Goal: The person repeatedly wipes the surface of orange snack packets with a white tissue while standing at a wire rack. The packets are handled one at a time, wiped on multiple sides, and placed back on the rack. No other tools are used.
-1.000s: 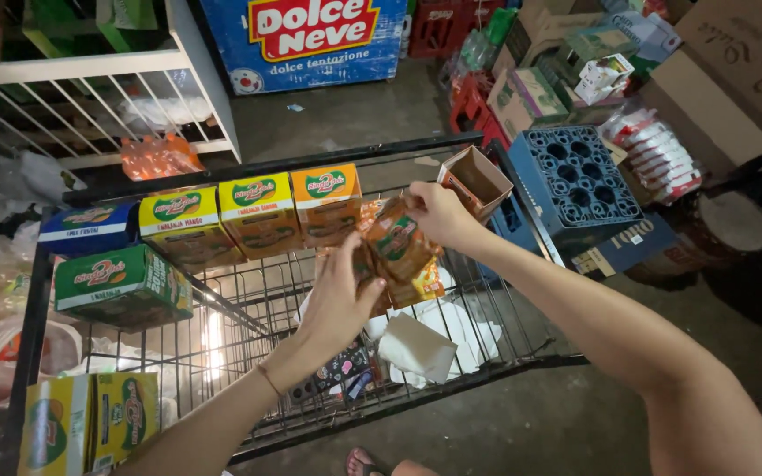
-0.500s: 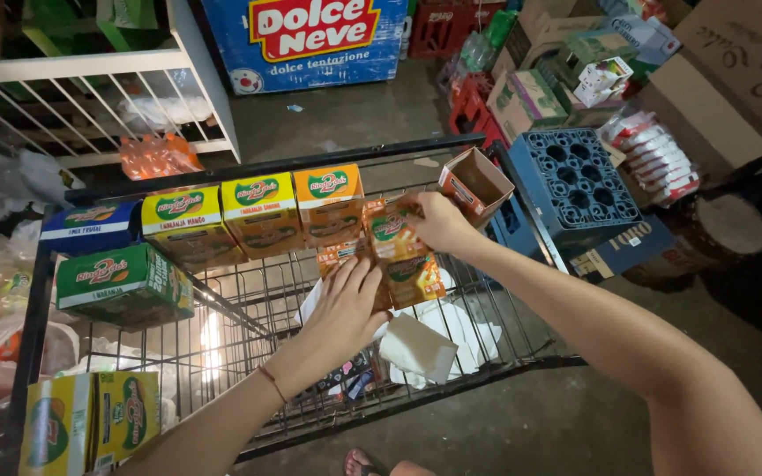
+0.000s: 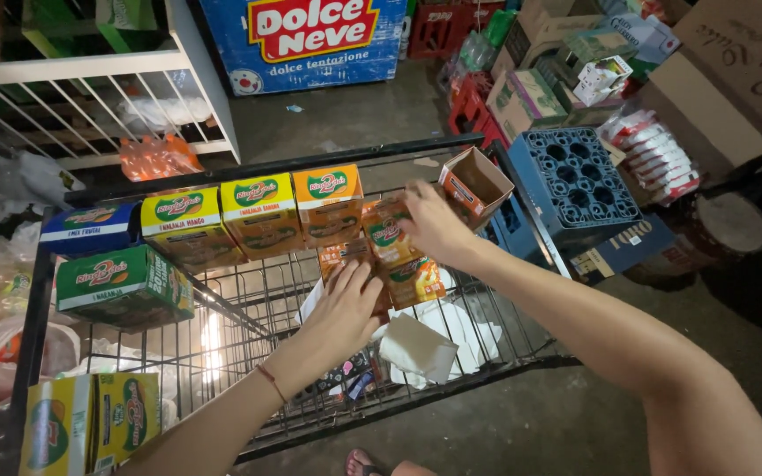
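Two orange juice cartons (image 3: 390, 234): right hand (image 3: 434, 225) grips one, left hand (image 3: 346, 304) rests open-fingered on another.

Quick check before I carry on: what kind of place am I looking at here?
Probably a small shop's stockroom or back area. Juice cartons stand in a wire cart, cardboard boxes and a blue bottle crate pile on the concrete floor, and a blue ice-cream freezer stands behind.
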